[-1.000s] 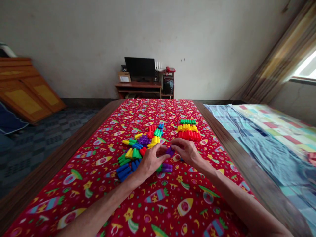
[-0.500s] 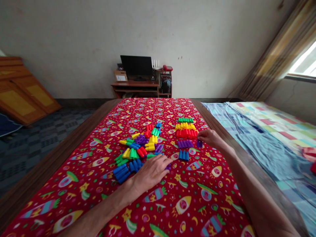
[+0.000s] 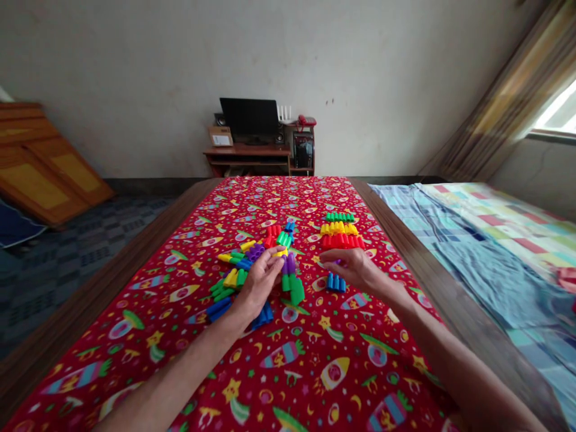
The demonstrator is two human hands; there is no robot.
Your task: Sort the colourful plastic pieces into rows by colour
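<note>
Colourful plastic tube blocks lie in a loose pile and in colour-sorted rows. Over the pile's right side my left hand (image 3: pixel 261 281) has its thumb and fingers drawn together. A yellow block (image 3: pixel 281 252) and a purple block (image 3: pixel 290 262) are at its fingertips; which one it grips is hidden. A green block (image 3: pixel 297 290) lies just below these. To the right, my right hand (image 3: pixel 353 267) curls over the row of purple blocks (image 3: pixel 338 261), mostly covering it. A row of blue blocks (image 3: pixel 336 282) sits nearer me; red blocks (image 3: pixel 342 242) are just beyond.
Yellow (image 3: pixel 339 228) and green rows (image 3: pixel 340 217) stand farther back. Under everything is a red patterned cloth (image 3: pixel 288 360) on a wooden-edged table (image 3: pixel 391 231). A bed (image 3: pixel 486 258) is at the right; a desk with a monitor (image 3: pixel 250 120) stands against the wall.
My right hand has moved left from beside the purple row to over it. My left hand has moved up and left, uncovering green blocks at the pile's right side.
</note>
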